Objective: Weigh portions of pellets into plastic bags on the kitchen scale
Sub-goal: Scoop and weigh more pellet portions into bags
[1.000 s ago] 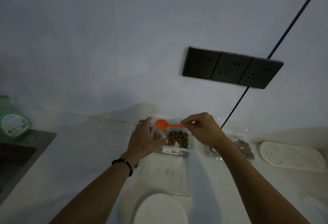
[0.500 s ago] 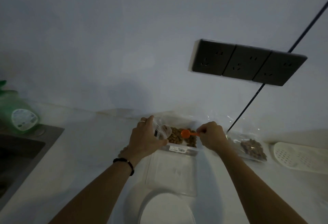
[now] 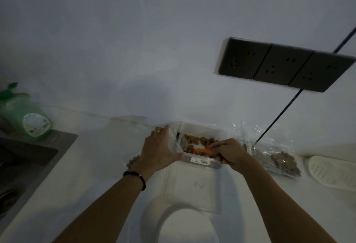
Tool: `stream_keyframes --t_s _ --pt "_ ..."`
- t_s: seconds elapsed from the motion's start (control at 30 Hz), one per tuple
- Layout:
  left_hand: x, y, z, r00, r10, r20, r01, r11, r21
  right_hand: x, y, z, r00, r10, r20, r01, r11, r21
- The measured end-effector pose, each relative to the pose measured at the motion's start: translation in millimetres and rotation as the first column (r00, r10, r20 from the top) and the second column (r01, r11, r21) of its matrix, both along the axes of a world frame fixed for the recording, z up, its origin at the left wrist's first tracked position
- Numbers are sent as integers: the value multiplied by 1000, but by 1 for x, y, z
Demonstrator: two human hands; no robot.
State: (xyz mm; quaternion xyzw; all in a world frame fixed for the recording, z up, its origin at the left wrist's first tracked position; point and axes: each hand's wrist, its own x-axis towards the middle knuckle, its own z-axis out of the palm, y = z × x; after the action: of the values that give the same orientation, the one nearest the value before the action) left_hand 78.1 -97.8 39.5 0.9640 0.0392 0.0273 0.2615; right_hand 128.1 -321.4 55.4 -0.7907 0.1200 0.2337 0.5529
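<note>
- The left hand grips a small clear plastic bag, its fingers curled round the bag's far side and its thumb on the near side, holding the mouth open toward the right.
- The bag sits at the left end of a clear tub of brown pellets; whether it rests inside the tub or just over its rim cannot be told in the dim light.
- The right hand pinches the handle of an orange scoop, fingers clenched round it over the right end of the tub.
- The scoop lies low among the pellets, its bowl end pointing left toward the left hand's fingers and just beside the bag's mouth; the bowl itself is too dark to make out.
- Just past the right hand's fingers, on the bench, lies a filled clear bag of pellets.
- Beyond that bag, at the right edge, rests a white perforated tray.
- Beneath the left wrist a few pellets show in another clear bag on the bench.
- On the near side of both hands, between the forearms, lies the tub's clear lid, and nearer still the white kitchen scale.
- Far to the left of the left hand's fingers stand a green bottle and a dark sink.
- On the wall above the right hand are three dark sockets, with a black cable running down behind the filled bag.
</note>
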Motion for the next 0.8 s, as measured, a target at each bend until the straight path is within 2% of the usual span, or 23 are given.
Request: stream_keyframes --t_s 0.27,0.47,0.57,0.67,0.73,0.8 --pt "1 -6 2 999 -17 31 17 1000 -9 -5 -21 8 982 -186 -42 191 962 194" --pt "4 -17 5 998 -43 51 43 999 -2 -5 -36 24 981 -194 16 187 961 202" --pt "7 -20 7 999 -40 18 41 999 -21 -5 -38 39 985 -152 87 132 971 198" --pt "9 -23 9 999 -34 13 35 998 -54 -4 -33 56 979 -34 203 12 994 106" --pt "9 -25 11 1000 -27 12 28 994 -104 -4 -24 63 950 101 296 -87 994 -60" --pt "8 -27 15 1000 -21 14 23 989 -146 -7 -12 68 889 275 367 -190 949 -253"
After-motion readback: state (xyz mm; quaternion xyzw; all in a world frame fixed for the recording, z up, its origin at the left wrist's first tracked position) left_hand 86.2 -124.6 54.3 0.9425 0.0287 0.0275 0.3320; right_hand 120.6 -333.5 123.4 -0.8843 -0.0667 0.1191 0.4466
